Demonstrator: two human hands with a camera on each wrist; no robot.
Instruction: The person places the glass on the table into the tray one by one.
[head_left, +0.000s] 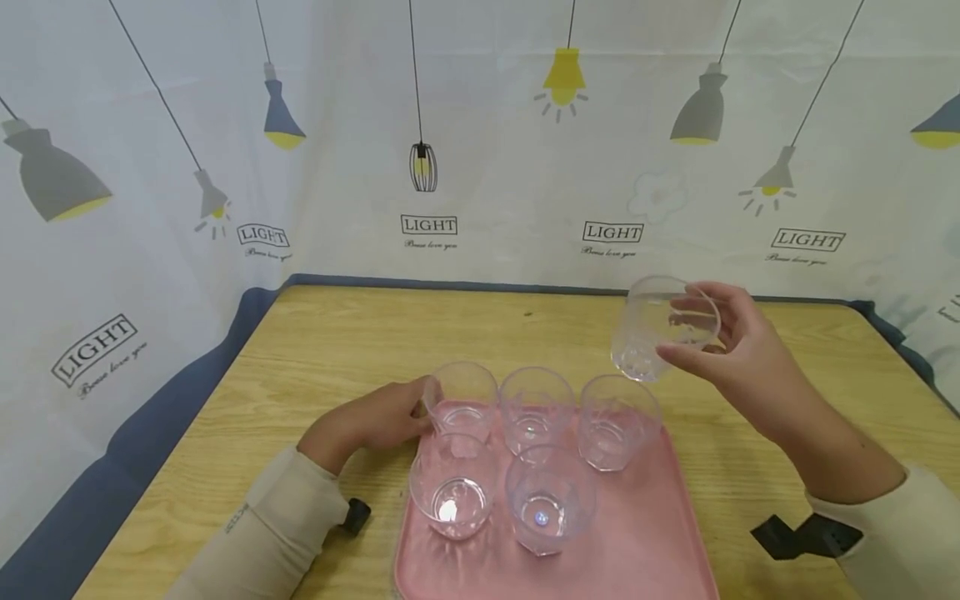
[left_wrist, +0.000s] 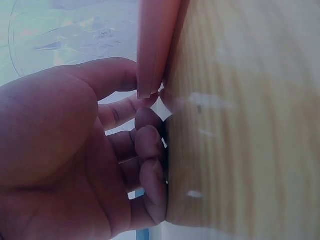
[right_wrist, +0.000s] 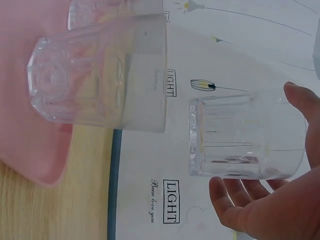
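Note:
My right hand [head_left: 738, 354] grips a clear plastic cup [head_left: 637, 333] by its sides, near the rim. The cup is tilted and raised over the table, right of the back corner of a pink tray [head_left: 645, 517]; the right wrist view shows it clear of the tray. Several matching clear cups stand upright on the tray, among them a back-right cup [head_left: 618, 425] and a front-left cup [head_left: 452, 492]. At the back left corner, my left hand [head_left: 390, 412] holds the tray's edge between thumb and forefinger. Its other fingers curl against the tabletop in the left wrist view.
The tray lies on a wood-grain table [head_left: 360, 333]. A white curtain [head_left: 495, 125] printed with lamps hangs behind and on both sides, with a dark blue band along the table's edge. The tray's front right part is bare pink surface.

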